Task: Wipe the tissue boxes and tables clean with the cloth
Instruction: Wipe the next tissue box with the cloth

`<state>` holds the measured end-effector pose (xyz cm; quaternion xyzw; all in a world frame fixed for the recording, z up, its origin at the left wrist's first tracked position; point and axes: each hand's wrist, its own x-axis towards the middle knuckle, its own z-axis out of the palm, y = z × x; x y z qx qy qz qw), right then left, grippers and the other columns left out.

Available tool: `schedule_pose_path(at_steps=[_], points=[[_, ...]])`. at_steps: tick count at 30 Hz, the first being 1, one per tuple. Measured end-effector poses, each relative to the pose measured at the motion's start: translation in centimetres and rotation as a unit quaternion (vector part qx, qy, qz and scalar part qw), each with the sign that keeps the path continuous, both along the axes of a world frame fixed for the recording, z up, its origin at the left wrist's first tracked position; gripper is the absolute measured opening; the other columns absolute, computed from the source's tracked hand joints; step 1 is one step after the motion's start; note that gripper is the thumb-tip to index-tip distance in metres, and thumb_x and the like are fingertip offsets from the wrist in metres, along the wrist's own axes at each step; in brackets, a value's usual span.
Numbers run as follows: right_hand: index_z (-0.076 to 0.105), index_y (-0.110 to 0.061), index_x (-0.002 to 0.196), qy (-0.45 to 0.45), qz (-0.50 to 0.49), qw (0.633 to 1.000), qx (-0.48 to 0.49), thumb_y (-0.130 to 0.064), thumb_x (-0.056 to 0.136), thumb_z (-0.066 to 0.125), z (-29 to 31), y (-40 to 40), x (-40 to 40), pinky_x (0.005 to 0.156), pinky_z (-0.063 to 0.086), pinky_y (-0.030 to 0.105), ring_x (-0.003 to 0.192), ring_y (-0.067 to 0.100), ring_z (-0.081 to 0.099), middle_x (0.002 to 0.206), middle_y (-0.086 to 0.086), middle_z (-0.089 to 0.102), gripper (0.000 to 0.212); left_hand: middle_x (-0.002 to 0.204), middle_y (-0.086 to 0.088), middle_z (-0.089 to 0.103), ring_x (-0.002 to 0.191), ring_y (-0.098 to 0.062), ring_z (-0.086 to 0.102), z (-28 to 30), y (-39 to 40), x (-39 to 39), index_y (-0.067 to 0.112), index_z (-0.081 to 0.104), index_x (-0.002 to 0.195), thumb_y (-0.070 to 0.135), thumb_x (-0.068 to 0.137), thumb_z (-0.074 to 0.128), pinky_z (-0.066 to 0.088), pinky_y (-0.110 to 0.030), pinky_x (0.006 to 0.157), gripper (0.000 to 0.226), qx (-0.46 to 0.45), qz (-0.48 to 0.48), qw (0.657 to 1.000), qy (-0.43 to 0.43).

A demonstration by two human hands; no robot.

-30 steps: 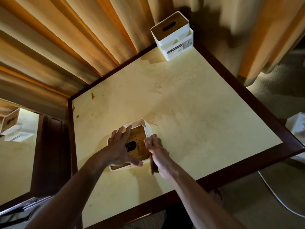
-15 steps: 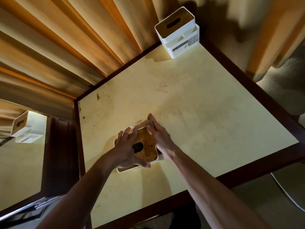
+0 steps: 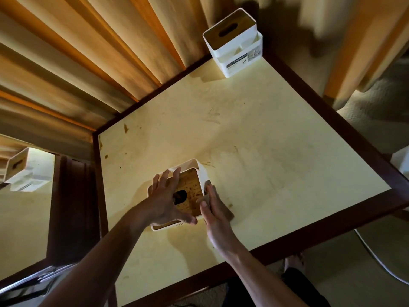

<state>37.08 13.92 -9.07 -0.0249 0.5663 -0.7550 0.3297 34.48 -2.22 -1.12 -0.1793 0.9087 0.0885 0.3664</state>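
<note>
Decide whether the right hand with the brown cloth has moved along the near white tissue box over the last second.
Yes. The right hand slid the brown cloth to the far corner of the near white tissue box, then back along its right side.

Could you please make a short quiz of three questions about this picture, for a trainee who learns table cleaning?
1. True or false: the left hand rests on top of the near tissue box.
2. What does the right hand press against that box's side? A) sponge B) cloth C) brush
3. Fill in: a second tissue box stands at the table's far ____.

Key: 1 true. 2 B, the cloth. 3 corner; the table also shows brown stains.
</note>
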Motion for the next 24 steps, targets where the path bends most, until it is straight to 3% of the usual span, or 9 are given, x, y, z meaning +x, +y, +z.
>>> schedule_pose_path(at_steps=[4,6,8,10,14,16,20,22,24], points=[[0.011,-0.040,0.151,-0.008,0.020,0.998,0.058,-0.069,0.090,0.022,-0.7,-0.1,-0.7,0.123,0.004,0.037,0.145,-0.003,-0.002,0.160,-0.015,0.009,0.068,0.162,0.005,-0.026,0.149,-0.025,-0.026,0.1,-0.1,0.0,0.037,-0.025,0.151,0.067,0.051,0.087,0.001,-0.050,0.121,0.154,0.001,0.002,1.000,0.002],[0.017,-0.041,0.150,-0.043,0.022,0.998,0.038,-0.069,0.092,0.024,-0.6,-0.3,-1.8,0.119,0.014,0.031,0.142,0.000,0.013,0.153,-0.016,0.020,0.065,0.163,0.005,-0.026,0.149,-0.025,-0.026,0.1,0.0,0.0,0.037,-0.024,0.152,0.066,0.052,0.088,0.001,-0.050,0.121,0.153,0.000,0.002,1.000,0.003],[0.035,-0.036,0.140,-0.069,0.004,0.997,0.018,-0.067,0.094,0.032,-1.1,-0.7,-3.2,0.114,0.031,0.040,0.130,0.007,0.035,0.136,-0.015,0.036,0.055,0.163,0.005,-0.025,0.149,-0.025,-0.026,0.1,0.0,0.0,0.037,-0.024,0.152,0.065,0.052,0.088,0.001,-0.050,0.121,0.153,0.002,0.005,1.000,0.005],[0.044,-0.042,0.122,-0.067,0.011,0.997,0.029,-0.070,0.092,0.038,-1.6,-1.3,-4.5,0.111,0.036,0.051,0.125,0.010,0.042,0.130,-0.014,0.041,0.041,0.163,0.005,-0.025,0.149,-0.025,-0.026,0.1,0.1,0.0,0.038,-0.023,0.152,0.065,0.052,0.089,0.002,-0.050,0.121,0.152,0.003,0.007,1.000,0.007],[0.034,-0.065,0.130,-0.051,0.043,0.997,0.027,-0.095,0.064,0.044,-4.5,-2.7,-6.7,0.114,0.030,0.054,0.143,0.014,0.030,0.154,-0.021,0.026,0.073,0.162,0.006,-0.026,0.149,-0.025,-0.027,0.3,0.2,0.0,0.039,-0.022,0.152,0.065,0.053,0.088,0.002,-0.051,0.121,0.150,0.007,0.007,1.000,0.003],[0.020,-0.059,0.142,-0.053,0.052,0.996,0.043,-0.091,0.071,0.039,-1.7,-2.8,-7.9,0.118,0.022,0.051,0.147,0.009,0.016,0.159,-0.024,0.009,0.080,0.162,0.007,-0.026,0.148,-0.024,-0.028,0.4,0.1,0.0,0.040,-0.023,0.152,0.066,0.053,0.088,0.002,-0.052,0.121,0.151,0.011,0.010,1.000,0.001],[0.024,-0.040,0.152,0.006,0.043,0.996,0.074,-0.065,0.095,0.032,-0.2,-2.8,-9.0,0.119,0.012,0.034,0.147,0.007,0.012,0.160,-0.015,0.016,0.063,0.162,0.008,-0.027,0.148,-0.023,-0.030,0.3,0.1,0.1,0.040,-0.024,0.152,0.067,0.052,0.087,0.001,-0.052,0.122,0.151,0.016,0.014,1.000,0.000],[0.028,-0.040,0.150,0.018,0.028,0.999,0.030,-0.065,0.092,0.037,0.1,-2.6,-8.4,0.121,0.017,0.044,0.148,0.007,0.015,0.159,-0.017,0.023,0.064,0.162,0.008,-0.028,0.147,-0.023,-0.030,0.3,0.1,0.0,0.040,-0.024,0.152,0.067,0.052,0.087,0.000,-0.052,0.122,0.151,0.018,0.016,1.000,-0.001],[0.030,-0.032,0.151,0.015,0.017,0.999,-0.024,-0.050,0.098,0.045,0.1,-2.3,-7.6,0.122,0.018,0.044,0.148,0.004,0.014,0.157,-0.019,0.025,0.059,0.161,0.007,-0.030,0.147,-0.023,-0.031,0.4,0.2,-0.1,0.038,-0.024,0.152,0.065,0.053,0.087,-0.001,-0.051,0.122,0.151,0.020,0.016,1.000,-0.004]])
